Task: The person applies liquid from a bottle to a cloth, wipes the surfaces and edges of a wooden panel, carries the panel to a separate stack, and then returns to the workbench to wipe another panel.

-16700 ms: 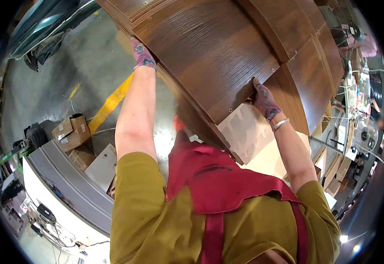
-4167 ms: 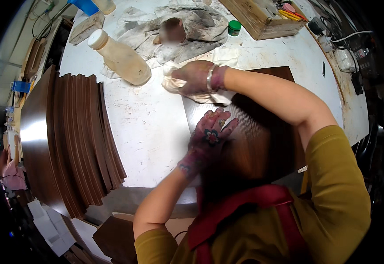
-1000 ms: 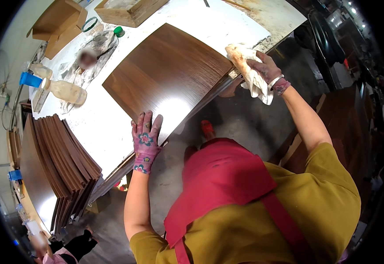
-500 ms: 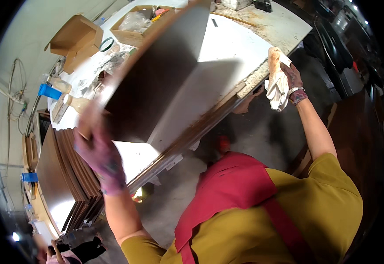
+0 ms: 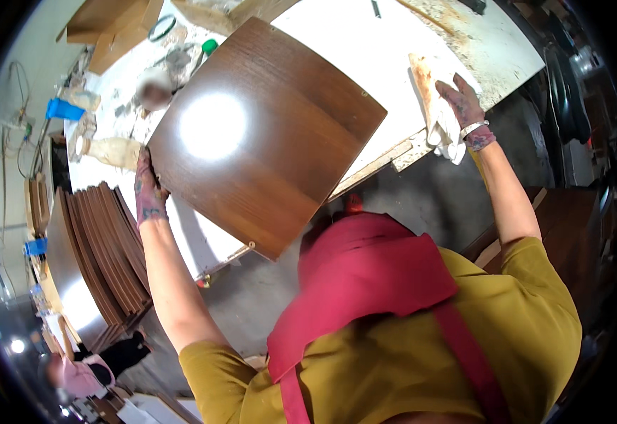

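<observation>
A dark brown, glossy wooden panel (image 5: 280,134) lies face up over the white worktable (image 5: 329,35), one corner jutting past the near edge. A bright light reflects off it, and small fittings show near its corners. My left hand (image 5: 150,187), in a stained purple glove, grips the panel's left edge; some of its fingers are hidden. Over the table's right side, my right hand (image 5: 466,109), gloved alike, is closed on a white cloth (image 5: 444,116) with brown stains. The cloth hangs over the near edge, apart from the panel.
Several brown panels (image 5: 100,247) stand stacked at left. A pale bottle (image 5: 114,150), a blue container (image 5: 64,109) and cardboard boxes (image 5: 114,35) sit along the table's left and far sides. Dark boards (image 5: 559,233) stand at right. Another person (image 5: 85,371) is at lower left.
The panel was tilted up on edge and now lies flat, its brown face up. My left hand has come down with it at the left edge. The right hand still holds the cloth.
</observation>
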`<move>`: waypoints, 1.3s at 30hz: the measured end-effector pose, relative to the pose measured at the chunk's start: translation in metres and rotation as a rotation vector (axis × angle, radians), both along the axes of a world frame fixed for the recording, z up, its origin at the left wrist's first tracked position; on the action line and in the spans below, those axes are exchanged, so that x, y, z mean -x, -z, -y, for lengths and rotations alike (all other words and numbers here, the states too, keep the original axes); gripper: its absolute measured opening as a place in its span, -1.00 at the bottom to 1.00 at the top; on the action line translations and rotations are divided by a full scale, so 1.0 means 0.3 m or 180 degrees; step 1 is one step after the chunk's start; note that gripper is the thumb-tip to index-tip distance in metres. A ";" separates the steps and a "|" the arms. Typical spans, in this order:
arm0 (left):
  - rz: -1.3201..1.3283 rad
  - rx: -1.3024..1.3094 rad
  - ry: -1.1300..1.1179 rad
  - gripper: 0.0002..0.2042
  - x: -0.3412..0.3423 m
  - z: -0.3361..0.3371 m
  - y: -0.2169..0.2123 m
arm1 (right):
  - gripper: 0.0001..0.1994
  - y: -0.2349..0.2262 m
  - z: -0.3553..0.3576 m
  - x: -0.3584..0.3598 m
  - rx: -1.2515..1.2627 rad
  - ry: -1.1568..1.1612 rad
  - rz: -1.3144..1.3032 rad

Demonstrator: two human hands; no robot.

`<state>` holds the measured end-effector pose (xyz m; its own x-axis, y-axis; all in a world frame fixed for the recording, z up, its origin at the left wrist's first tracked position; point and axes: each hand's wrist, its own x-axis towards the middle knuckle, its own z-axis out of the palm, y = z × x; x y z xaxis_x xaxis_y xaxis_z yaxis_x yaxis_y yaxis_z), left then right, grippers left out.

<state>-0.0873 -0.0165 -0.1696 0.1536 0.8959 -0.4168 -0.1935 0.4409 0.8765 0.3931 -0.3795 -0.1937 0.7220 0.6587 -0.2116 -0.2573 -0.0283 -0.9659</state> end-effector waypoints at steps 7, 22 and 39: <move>-0.1313 -0.0661 0.0349 -0.46 0.008 -0.104 0.155 | -0.37 -0.038 -0.113 0.095 0.0576 -0.0444 0.0536; -0.4358 -0.3878 0.1049 -0.48 -0.118 0.043 0.328 | -0.56 0.072 -0.322 0.680 0.0788 -0.1891 0.3215; -0.4308 -0.3845 0.1083 -0.50 -0.051 0.340 0.312 | -0.50 -0.095 -0.327 0.349 0.0533 -0.3402 0.3655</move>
<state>-0.0719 -0.1184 -0.2632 0.5173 0.7700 0.3735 0.7786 -0.6046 0.1681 0.2885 -0.2816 -0.1652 -0.2224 0.9747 -0.0201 0.7888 0.1678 -0.5913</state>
